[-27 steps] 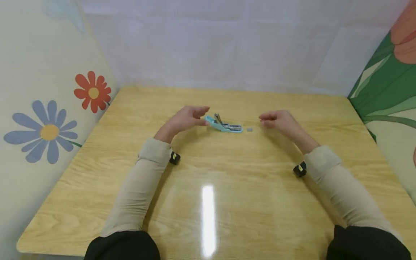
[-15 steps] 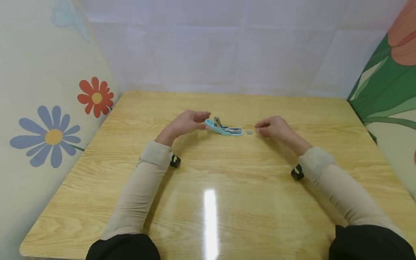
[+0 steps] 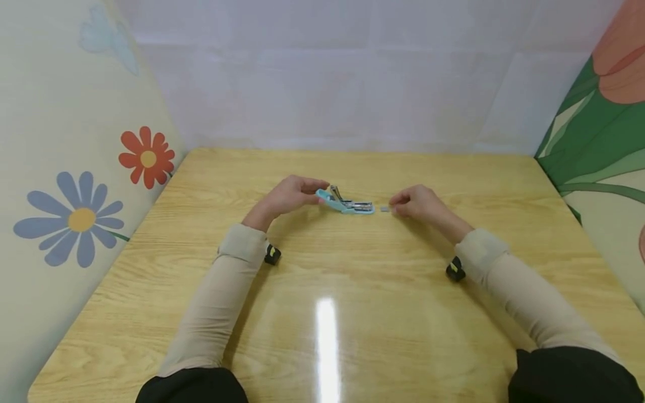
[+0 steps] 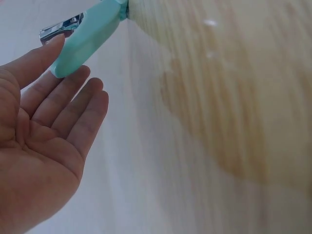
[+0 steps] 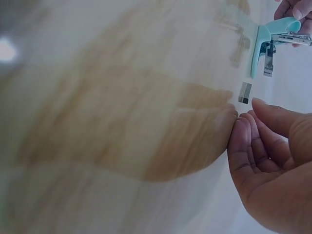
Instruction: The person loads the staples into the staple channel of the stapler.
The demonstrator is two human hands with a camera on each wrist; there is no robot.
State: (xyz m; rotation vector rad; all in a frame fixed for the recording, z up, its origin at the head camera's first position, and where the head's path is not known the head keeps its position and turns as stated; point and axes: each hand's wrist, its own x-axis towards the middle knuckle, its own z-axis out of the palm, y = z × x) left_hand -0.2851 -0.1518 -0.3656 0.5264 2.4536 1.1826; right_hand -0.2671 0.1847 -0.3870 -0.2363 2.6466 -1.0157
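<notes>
A light-blue stapler [image 3: 332, 205] lies opened out on the table, its metal parts exposed and one metal arm tilted up. My left hand [image 3: 292, 194] pinches the stapler's raised left end; in the left wrist view the thumb lies along one side of the turquoise body [image 4: 90, 36] and the fingers pass behind its tip. Just right of the stapler lies a small grey strip of staples [image 3: 384, 209]. My right hand [image 3: 419, 202] is at the strip's right end with fingers bent. In the right wrist view its thumb and fingertips stand slightly apart, right by the strip [image 5: 244, 92].
The wooden table [image 3: 322, 257] is glossy and reflects a bright light streak near its front. A white sheet [image 3: 322, 78] hangs behind it. Walls painted with flowers [image 3: 80, 219] stand at both sides. A small black camera is worn at each wrist.
My right hand has moved left and down to the staple strip. My left hand stays at the stapler's end, its fingers slightly farther over it. The head view has tilted a little.
</notes>
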